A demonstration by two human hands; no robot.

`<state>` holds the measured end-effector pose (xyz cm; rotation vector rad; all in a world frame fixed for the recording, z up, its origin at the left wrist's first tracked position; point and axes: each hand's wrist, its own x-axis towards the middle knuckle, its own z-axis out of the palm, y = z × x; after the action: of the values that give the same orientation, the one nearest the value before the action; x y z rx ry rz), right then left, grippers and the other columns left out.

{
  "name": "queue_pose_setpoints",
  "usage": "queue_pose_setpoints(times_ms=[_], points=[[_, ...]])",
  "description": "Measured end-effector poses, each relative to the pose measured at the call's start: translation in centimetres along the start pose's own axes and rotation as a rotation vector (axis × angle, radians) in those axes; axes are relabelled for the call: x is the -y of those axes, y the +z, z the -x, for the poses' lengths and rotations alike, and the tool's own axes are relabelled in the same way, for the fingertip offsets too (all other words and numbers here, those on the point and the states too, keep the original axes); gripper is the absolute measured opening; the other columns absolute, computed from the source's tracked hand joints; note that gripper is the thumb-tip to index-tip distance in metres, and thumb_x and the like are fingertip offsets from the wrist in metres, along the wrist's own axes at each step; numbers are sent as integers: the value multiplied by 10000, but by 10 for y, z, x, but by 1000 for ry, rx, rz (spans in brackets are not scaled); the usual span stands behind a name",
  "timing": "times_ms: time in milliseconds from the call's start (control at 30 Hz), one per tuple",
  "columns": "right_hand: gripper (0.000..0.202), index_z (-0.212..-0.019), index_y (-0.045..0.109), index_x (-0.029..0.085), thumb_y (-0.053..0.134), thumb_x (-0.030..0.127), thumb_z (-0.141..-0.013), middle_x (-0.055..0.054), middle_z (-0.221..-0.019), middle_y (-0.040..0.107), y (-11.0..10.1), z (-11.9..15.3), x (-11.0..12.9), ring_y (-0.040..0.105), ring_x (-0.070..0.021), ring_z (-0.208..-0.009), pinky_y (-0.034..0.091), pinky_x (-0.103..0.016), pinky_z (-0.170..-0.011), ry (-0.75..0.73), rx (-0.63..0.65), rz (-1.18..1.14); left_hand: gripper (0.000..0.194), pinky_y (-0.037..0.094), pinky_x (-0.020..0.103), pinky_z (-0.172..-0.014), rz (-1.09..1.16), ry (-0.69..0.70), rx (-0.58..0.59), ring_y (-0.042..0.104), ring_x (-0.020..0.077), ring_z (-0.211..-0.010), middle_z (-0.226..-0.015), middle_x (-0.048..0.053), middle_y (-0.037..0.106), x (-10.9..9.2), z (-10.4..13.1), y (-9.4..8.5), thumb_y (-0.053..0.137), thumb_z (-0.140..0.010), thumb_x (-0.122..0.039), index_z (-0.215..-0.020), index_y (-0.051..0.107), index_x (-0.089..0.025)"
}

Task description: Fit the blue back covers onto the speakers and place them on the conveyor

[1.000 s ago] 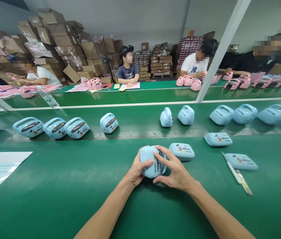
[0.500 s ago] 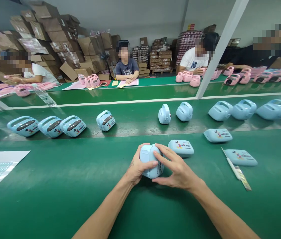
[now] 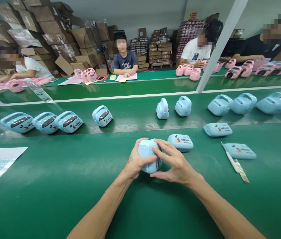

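Nearest me, my two hands are at one light blue case (image 3: 145,149), out in front in the middle, just over the green table top (image 3: 140,209) or resting on it; I cannot tell which. My left hand (image 3: 134,162) is wrapped round its left side, with the thumb lying over the front. My right hand (image 3: 176,164) has its fingertips on the right side and its thumb by the bottom edge. So the case sits between my hands, and both are about as near to it. The smooth side faces left and up, and the side with black letters faces my right hand. I think its long way runs up and down, as the letters do, but my fingers hide too much to be sure.

Just past my right hand lies a flat blue case with a picture (image 3: 180,142), its long way going left to right. My right hand is the nearer one to it. More to the right, a thin white tool (image 3: 232,162) slants beside another picture case (image 3: 240,151). A third picture case (image 3: 218,129) lies a bit farther off.

Past those, blue cases with handles (image 3: 69,122) stand in a row. Farthest away, a person in a dark shirt (image 3: 125,63) sits with folded arms.
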<state>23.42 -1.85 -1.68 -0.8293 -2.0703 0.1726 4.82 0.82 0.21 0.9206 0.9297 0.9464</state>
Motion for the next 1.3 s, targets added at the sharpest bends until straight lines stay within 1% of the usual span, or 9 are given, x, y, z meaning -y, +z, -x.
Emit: queue_pose_setpoints(times_ms=[333,433,533,633,700,833,967,1167,1300], points=[[961,-1581,354,296,855,420,-771,-172,-1602,418,10,-1,2,413,-362,-1473,418,-574,-1167,147,42,-153,794,522,293,-750,74,-15,-112,628,182,-863,-992,13,679,4,1,6,926,-533,-299,-1224,539,-237],[1012,-1581,344,328,874,473,-731,-131,-1650,345,13,-1,1,332,-359,-1518,331,-576,-1219,194,63,-267,798,537,324,-784,134,-20,-65,645,211,-912,-1030,19,684,6,-2,0,913,-552,-301,-1256,538,-260],[993,-1595,293,339,829,507,-777,-93,-1675,296,13,-1,-2,230,-336,-1560,207,-575,-1266,389,-104,-410,875,544,384,-867,190,28,56,660,262,-994,-1111,45,691,6,-6,-9,927,-510,-304,-1290,531,-281],[837,-1553,358,311,757,508,-843,-110,-1612,403,18,0,-7,359,-316,-1506,311,-539,-1233,646,-284,-643,929,536,390,-907,140,99,149,654,297,-1073,-1206,63,681,4,-8,-18,946,-461,-278,-1293,533,-289],[781,-1458,460,280,796,509,-792,-128,-1465,551,22,0,-9,527,-319,-1368,441,-509,-1141,743,-318,-783,915,533,373,-908,53,120,170,650,299,-1098,-1233,68,674,2,-8,-20,947,-472,-283,-1287,531,-284],[713,-1270,559,277,902,407,-659,-64,-1210,638,29,-1,-6,639,-263,-1113,498,-444,-1042,752,-407,-788,863,539,335,-866,-230,162,65,664,272,-1032,-1162,65,688,-3,-5,-17,943,-496,-308,-1260,547,-245],[648,-1262,566,279,871,375,-698,-44,-1207,615,31,1,-1,614,-234,-1082,477,-412,-1032,741,-401,-739,746,552,326,-807,-398,190,10,672,251,-963,-1108,63,701,-4,-3,-12,902,-551,-334,-1211,572,-221],[586,-1213,585,251,848,404,-712,-35,-1071,642,34,3,-1,620,-229,-961,515,-414,-937,819,-424,-669,687,558,327,-789,-342,209,-37,688,240,-925,-1058,54,723,9,-5,-9,897,-553,-305,-1160,587,-220],[646,-1303,570,257,843,391,-733,-82,-1295,625,31,-4,3,602,-272,-1190,444,-466,-1104,808,-465,-650,717,557,323,-819,-69,135,-58,693,238,-943,-1060,50,733,17,-11,-10,933,-519,-302,-1153,611,-214]])
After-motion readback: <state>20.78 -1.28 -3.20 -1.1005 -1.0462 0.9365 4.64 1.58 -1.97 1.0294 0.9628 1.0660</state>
